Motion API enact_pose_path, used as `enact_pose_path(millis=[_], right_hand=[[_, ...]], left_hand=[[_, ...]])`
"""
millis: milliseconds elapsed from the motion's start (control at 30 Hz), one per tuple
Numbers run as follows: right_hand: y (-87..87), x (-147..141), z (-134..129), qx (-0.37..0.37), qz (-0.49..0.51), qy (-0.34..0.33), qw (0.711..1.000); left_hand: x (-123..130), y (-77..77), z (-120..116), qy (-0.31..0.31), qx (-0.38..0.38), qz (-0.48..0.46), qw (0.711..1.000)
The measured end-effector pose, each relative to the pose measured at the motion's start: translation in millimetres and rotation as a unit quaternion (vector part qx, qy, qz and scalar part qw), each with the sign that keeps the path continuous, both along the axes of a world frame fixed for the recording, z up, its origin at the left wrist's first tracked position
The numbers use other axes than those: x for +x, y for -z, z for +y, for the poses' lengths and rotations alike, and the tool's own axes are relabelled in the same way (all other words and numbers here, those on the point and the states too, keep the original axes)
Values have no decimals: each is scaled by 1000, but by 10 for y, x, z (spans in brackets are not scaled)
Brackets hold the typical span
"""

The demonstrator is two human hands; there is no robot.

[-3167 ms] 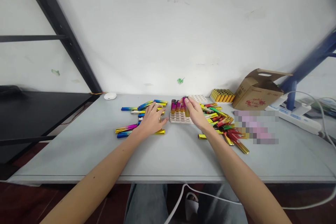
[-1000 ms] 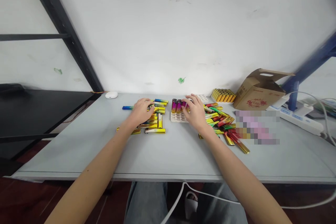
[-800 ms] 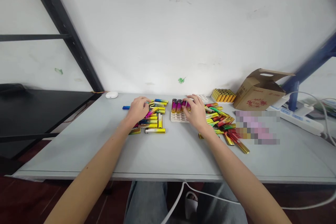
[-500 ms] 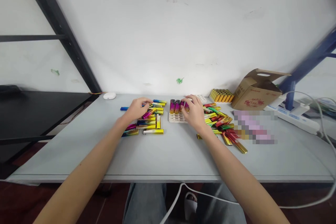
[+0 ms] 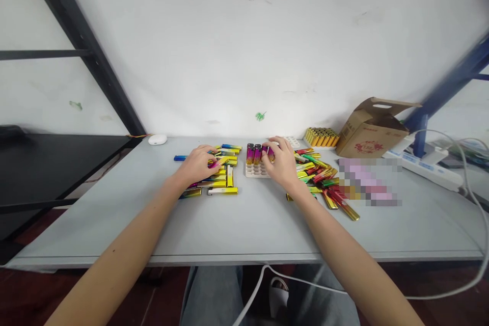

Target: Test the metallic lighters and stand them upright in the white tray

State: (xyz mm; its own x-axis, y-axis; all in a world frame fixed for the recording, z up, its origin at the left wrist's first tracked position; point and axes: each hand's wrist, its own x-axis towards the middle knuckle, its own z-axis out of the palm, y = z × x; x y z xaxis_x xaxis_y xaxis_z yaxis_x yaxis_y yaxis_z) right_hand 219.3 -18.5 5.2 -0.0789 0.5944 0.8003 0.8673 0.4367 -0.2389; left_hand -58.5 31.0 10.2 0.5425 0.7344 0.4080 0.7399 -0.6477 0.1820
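My left hand [image 5: 196, 164] is over the left-hand pile, its fingers closed on a purple-and-yellow lighter [image 5: 219, 162]. Around it lie several shiny lighters [image 5: 222, 191] in yellow, blue and purple. A white tray with round holes [image 5: 254, 173] stands in the middle, with purple lighters [image 5: 250, 154] upright in its back part. At the tray's right side, my right hand [image 5: 281, 164] has thumb and fingers around an upright purple lighter [image 5: 271, 155]; the hand hides part of the tray.
A loose heap of red, green and gold lighters [image 5: 326, 177] lies right of the tray. Behind are a filled tray of yellow lighters [image 5: 322, 137] and an open cardboard box [image 5: 359, 137]. A power strip [image 5: 430, 172] is at the right, a white case [image 5: 158, 139] at the back left.
My left hand has come down and slightly right onto the purple-and-yellow lighter in the pile and closed on it. My right hand has stayed at the tray.
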Motion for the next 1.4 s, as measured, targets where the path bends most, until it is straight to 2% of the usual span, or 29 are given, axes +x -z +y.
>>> enact_pose_path(millis=[167,267,400,533,700,800,933,1033,1133,1267,1333,1400], right_hand=[[-53,-25,-44,27,28,-32,999],[-91,-90,-109,40,15,-74,996],[-103,-210,-205,5,-39,-108,993],[-65,-283,-229,-5,-88,-121,989],[-20,-293,-182,-15,-99,-123,987],[-30,-291,-186,-47,-99,-143,984],[-90,-266,-225,-126,-42,-153,979],[-138,-223,-229,-172,95,-151,969],[-187,-182,-200,-198,266,-198,923],[-284,-146,-162,-229,465,-288,805],[-332,-124,-155,-256,533,-297,750],[-363,-95,-152,-279,569,-296,715]], left_hand=[[38,-17,-47,-11,-22,-40,999],[93,-42,-121,9,13,-61,998],[206,-72,-243,46,44,-101,993],[317,-77,-356,38,41,-149,987],[407,-38,-438,59,47,-192,978],[447,-22,-469,64,55,-210,974],[476,-31,-473,31,82,-233,969],[458,-34,-440,-5,87,-243,966],[420,-14,-399,-14,89,-227,970],[395,32,-361,3,91,-195,977],[397,50,-344,24,107,-191,976],[402,63,-328,48,132,-196,971]])
